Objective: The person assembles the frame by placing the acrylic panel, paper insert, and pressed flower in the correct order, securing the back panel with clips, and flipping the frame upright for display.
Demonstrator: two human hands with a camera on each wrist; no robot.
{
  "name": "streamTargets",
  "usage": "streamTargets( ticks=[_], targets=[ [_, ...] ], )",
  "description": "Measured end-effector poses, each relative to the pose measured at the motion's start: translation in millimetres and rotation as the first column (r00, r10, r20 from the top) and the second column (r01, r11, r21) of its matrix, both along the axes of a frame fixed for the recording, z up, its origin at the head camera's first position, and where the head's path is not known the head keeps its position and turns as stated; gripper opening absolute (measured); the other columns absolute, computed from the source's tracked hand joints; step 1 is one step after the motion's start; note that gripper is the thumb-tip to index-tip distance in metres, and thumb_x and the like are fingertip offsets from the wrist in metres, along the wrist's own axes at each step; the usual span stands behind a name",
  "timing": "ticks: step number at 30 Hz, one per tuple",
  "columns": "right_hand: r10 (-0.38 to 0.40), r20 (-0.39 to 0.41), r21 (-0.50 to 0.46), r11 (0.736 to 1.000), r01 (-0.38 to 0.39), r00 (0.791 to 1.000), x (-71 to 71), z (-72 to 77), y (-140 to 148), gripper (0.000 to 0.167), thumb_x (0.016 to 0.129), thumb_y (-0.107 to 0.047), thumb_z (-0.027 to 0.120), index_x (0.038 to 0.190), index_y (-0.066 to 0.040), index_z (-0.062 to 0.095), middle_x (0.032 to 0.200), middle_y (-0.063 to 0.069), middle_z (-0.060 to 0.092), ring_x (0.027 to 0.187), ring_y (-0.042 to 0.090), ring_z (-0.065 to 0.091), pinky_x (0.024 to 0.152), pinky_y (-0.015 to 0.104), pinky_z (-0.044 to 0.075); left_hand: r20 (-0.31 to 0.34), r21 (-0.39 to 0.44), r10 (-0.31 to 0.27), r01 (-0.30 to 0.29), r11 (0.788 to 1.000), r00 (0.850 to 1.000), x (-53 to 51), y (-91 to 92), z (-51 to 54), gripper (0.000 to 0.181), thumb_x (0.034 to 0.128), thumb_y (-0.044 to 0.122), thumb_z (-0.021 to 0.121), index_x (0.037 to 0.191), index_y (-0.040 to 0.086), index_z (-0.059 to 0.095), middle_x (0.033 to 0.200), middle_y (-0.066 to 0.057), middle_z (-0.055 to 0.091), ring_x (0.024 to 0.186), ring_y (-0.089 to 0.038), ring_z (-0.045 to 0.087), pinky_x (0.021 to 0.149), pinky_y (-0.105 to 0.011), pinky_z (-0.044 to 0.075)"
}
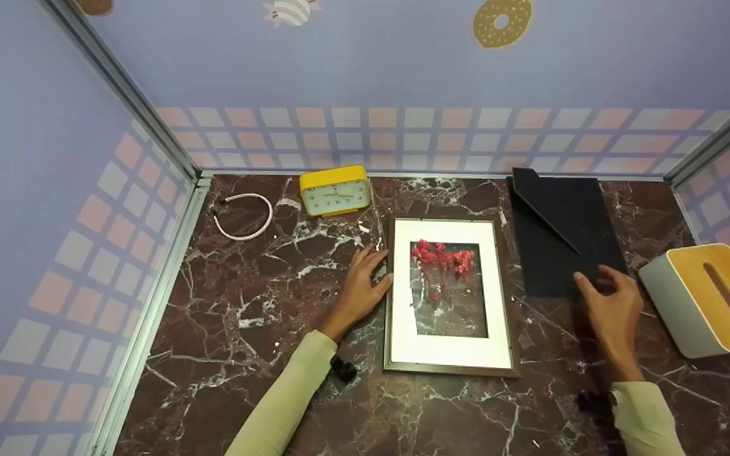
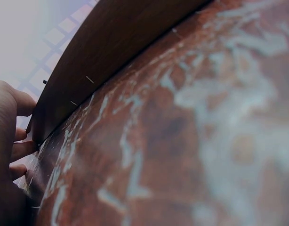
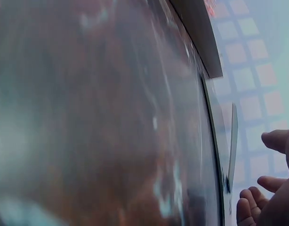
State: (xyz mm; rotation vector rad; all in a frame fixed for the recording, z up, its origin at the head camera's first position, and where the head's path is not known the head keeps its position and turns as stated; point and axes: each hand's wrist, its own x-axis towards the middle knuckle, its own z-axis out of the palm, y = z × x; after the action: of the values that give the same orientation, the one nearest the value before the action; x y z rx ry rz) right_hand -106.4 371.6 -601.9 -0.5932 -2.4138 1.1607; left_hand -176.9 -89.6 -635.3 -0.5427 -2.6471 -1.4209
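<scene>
A picture frame [image 1: 450, 354] with a white mat and red dried flowers [image 1: 441, 256] lies on the marbled table. My left hand [image 1: 357, 292] touches its left edge with spread fingertips; in the left wrist view the fingers [image 2: 23, 149] meet the frame's dark side [image 2: 88, 66]. To the right lies a black backing board [image 1: 549, 253] with a folded-out stand flap [image 1: 539, 202]. Over the board's near right corner is my right hand [image 1: 615, 310], fingers loosely bent and holding nothing. In the right wrist view that hand [image 3: 271, 193] appears apart from the board's flap [image 3: 233, 146].
A yellow alarm clock [image 1: 335, 190] stands behind the frame, to the left. A white headband [image 1: 270, 218] lies left of the clock. At the far right stands a tissue box [image 1: 682, 310] with a wooden lid. Patterned walls enclose the table's back and sides.
</scene>
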Motion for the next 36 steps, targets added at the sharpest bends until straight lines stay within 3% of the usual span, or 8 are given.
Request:
streamTargets(
  ticks=[5, 12, 16, 21, 29, 36],
  targets=[
    [-0.018, 0.070, 0.002, 1.000, 0.018, 0.997, 3.7, -3.6, 17, 0.069, 0.102, -0.037, 0.080, 0.154, 0.002, 0.061, 0.143, 0.028, 0.058, 0.124, 0.039, 0.060, 0.103, 0.045, 0.045, 0.000, 0.008, -0.001, 0.001, 1.000, 1.000, 0.2, 0.1, -1.2, 0.053, 0.1060, 0.017, 0.072, 0.154, -0.002, 0.061, 0.157, -0.024, 0.059, 0.162, -0.048, 0.032, 0.135, -0.064, 0.017],
    [-0.042, 0.136, 0.024, 0.999, 0.039, 0.990, 11.4, -6.0, 31, 0.077, 0.100, -0.039, 0.081, 0.159, 0.003, 0.055, 0.146, 0.030, 0.054, 0.119, 0.035, 0.059, 0.096, 0.035, 0.044, -0.010, -0.006, 0.003, -0.004, 1.000, 1.000, -0.3, 0.3, -1.9, 0.053, 0.1048, 0.017, 0.073, 0.153, -0.002, 0.061, 0.157, -0.024, 0.060, 0.161, -0.049, 0.033, 0.134, -0.064, 0.018],
    [-0.042, 0.149, 0.035, 0.999, 0.037, 0.988, 15.4, -7.5, 35, 0.078, 0.101, -0.037, 0.081, 0.159, 0.008, 0.052, 0.141, 0.035, 0.052, 0.119, 0.041, 0.055, 0.104, 0.050, 0.044, 0.003, -0.009, 0.004, -0.004, 1.000, 1.000, -0.2, 0.1, -2.0, 0.054, 0.1050, 0.018, 0.073, 0.154, -0.002, 0.061, 0.158, -0.024, 0.059, 0.161, -0.050, 0.032, 0.134, -0.064, 0.018],
    [-0.032, 0.140, 0.049, 0.998, 0.025, 0.990, 20.1, -10.9, 39, 0.079, 0.101, -0.031, 0.081, 0.156, 0.016, 0.049, 0.138, 0.042, 0.048, 0.131, 0.055, 0.046, 0.117, 0.066, 0.035, 0.011, -0.008, 0.002, -0.002, 1.000, 1.000, 0.2, 0.1, -1.6, 0.054, 0.1050, 0.017, 0.073, 0.154, -0.002, 0.060, 0.159, -0.024, 0.058, 0.161, -0.049, 0.032, 0.135, -0.064, 0.017],
    [-0.027, 0.164, 0.057, 0.998, 0.018, 0.986, 23.7, -14.9, 37, 0.084, 0.101, -0.026, 0.080, 0.158, 0.021, 0.040, 0.152, 0.047, 0.036, 0.145, 0.061, 0.035, 0.127, 0.068, 0.027, -0.015, 0.001, -0.006, 0.006, 1.000, 1.000, -1.3, -0.1, -4.0, 0.053, 0.1057, 0.016, 0.072, 0.154, -0.003, 0.061, 0.156, -0.024, 0.061, 0.161, -0.046, 0.035, 0.135, -0.064, 0.017],
    [-0.026, 0.219, 0.058, 0.998, 0.014, 0.975, 18.4, -13.3, 33, 0.084, 0.104, -0.027, 0.077, 0.159, 0.021, 0.037, 0.155, 0.048, 0.031, 0.147, 0.063, 0.032, 0.126, 0.071, 0.027, 0.000, 0.005, 0.007, -0.007, 1.000, 1.000, -1.5, -1.1, -4.2, 0.054, 0.1050, 0.017, 0.073, 0.155, -0.001, 0.061, 0.160, -0.026, 0.056, 0.160, -0.055, 0.030, 0.132, -0.070, 0.018]
  ],
)
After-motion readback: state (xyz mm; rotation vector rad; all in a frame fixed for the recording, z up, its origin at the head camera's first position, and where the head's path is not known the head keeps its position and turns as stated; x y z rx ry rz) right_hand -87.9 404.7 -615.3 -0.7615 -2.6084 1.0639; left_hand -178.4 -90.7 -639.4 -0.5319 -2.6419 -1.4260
